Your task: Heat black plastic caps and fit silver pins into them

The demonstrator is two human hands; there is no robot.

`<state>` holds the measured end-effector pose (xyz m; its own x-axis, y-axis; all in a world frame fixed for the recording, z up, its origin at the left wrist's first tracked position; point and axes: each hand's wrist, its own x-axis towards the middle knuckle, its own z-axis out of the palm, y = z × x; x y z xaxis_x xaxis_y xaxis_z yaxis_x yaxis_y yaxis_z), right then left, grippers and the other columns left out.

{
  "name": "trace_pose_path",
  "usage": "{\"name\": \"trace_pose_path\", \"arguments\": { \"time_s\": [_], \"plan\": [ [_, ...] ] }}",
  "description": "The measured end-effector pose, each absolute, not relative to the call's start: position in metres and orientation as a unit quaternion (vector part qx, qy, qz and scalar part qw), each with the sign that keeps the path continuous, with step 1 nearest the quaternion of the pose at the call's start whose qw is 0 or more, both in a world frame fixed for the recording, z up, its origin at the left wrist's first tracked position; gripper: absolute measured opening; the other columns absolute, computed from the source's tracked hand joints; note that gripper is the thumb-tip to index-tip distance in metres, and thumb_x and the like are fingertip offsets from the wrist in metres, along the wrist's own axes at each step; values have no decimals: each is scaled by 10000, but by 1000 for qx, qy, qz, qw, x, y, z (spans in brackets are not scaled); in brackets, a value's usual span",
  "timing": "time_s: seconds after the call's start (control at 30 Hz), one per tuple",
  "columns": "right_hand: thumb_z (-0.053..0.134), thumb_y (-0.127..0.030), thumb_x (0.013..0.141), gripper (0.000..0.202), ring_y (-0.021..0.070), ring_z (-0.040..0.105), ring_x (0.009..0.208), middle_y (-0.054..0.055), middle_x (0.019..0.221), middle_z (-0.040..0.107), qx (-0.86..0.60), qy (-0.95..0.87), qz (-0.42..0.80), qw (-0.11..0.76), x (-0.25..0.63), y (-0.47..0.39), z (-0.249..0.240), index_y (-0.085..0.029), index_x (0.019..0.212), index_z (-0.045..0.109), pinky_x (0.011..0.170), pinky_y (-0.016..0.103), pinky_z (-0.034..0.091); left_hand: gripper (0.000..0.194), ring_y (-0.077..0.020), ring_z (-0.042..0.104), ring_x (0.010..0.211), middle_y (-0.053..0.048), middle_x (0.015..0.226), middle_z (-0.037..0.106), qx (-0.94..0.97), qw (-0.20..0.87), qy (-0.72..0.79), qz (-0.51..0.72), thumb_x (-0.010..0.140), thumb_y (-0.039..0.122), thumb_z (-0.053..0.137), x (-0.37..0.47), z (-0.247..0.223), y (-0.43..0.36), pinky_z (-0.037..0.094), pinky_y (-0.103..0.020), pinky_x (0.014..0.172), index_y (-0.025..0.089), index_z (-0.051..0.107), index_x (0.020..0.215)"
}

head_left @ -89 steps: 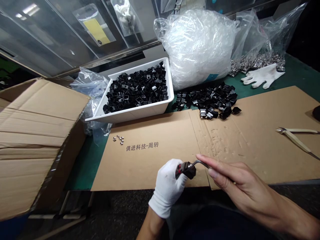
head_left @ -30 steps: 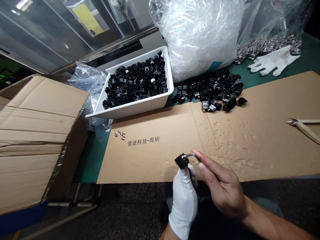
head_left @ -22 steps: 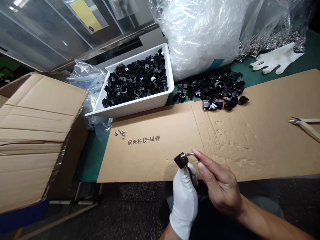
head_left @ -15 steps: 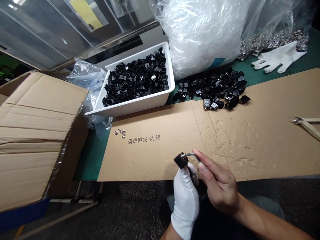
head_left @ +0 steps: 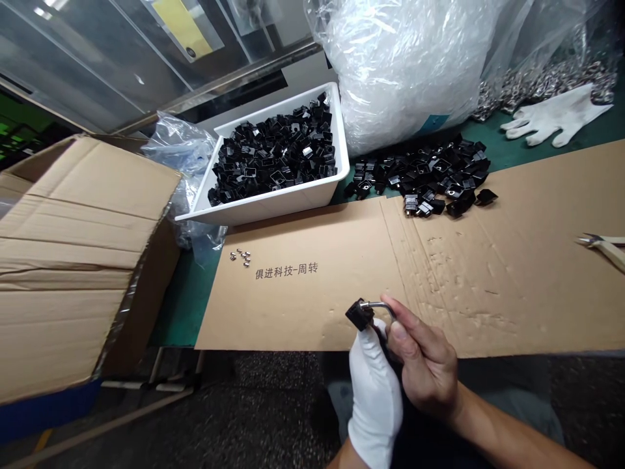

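While pinching the black block [head_left: 358, 316] with left hand [head_left: 375, 394] and bent rod [head_left: 379, 304] with right hand [head_left: 432, 372], expect light, stiff plastic. Grip by its sides.

Cool white light, apparently from overhead, falls evenly on the cardboard sheet [head_left: 303, 306] beyond your grip, with a soft shadow left of your left hand [head_left: 375, 391], while the floor [head_left: 273, 404] below is dim. You get hard glare on the plastic bag [head_left: 410, 71] beyond your right hand [head_left: 430, 365] and a bright reflection in the panel [head_left: 117, 58] far up and left; the bent tool [head_left: 377, 304] glints, but the black part [head_left: 360, 315] loses detail, and wide-angle stretching skews the outer edges.
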<state>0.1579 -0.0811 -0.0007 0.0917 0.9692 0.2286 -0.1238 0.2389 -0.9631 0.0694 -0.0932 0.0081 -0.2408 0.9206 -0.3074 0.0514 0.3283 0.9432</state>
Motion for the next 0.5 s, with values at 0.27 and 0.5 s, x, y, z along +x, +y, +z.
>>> {"name": "trace_pose_path", "arguments": {
  "time_s": [0.27,0.5],
  "plan": [
    [501,-109,1032,540,156,679,605,38,888,765,-408,-529,414,618,159,-79,-13,-304,1531,570,657,336,628,777,-277,768,958,-160,1049,807,333,489,667,452,896,840,451,77,23,-90,630,-347,886,148,781,1020],
    [525,-24,946,646,176,723,649,82,1004,811,-350,-599,308,651,165,-64,-23,-256,1548,550,584,307,618,734,-273,766,889,-145,985,808,330,508,650,458,906,819,467,79,24,-94,626,-352,840,170,803,980]
  ]
}}
